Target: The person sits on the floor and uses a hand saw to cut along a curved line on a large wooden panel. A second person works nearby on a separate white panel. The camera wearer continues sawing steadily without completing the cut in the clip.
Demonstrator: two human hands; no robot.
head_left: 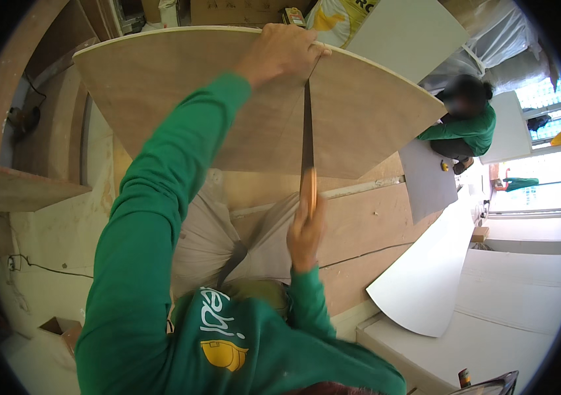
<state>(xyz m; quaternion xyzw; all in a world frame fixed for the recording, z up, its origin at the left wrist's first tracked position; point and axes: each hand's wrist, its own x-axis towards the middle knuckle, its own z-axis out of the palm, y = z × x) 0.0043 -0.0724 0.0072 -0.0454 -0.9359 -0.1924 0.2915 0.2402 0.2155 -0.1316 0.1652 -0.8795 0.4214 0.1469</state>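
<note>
A wide, thin plywood board [188,105] with a curved far edge stretches in front of me. My left hand [281,54] grips that far edge near its middle, fingers bent over it beside a cut line. In my right hand [306,238], closed around its orange-brown wooden handle, is a handsaw [308,128]. The dark blade points away from me and lies along the line in the board, its tip end close below my left fingers. How deep the teeth sit in the wood I cannot tell.
At the right, a co-worker in green [474,125] crouches beside a grey sheet [428,181]. A white curved panel [425,276] leans near a large pale block [510,296]. Wooden cabinet parts [24,187] stand left; a dark cable [50,266] crosses the floor. Behind the board lies a pale panel [412,43].
</note>
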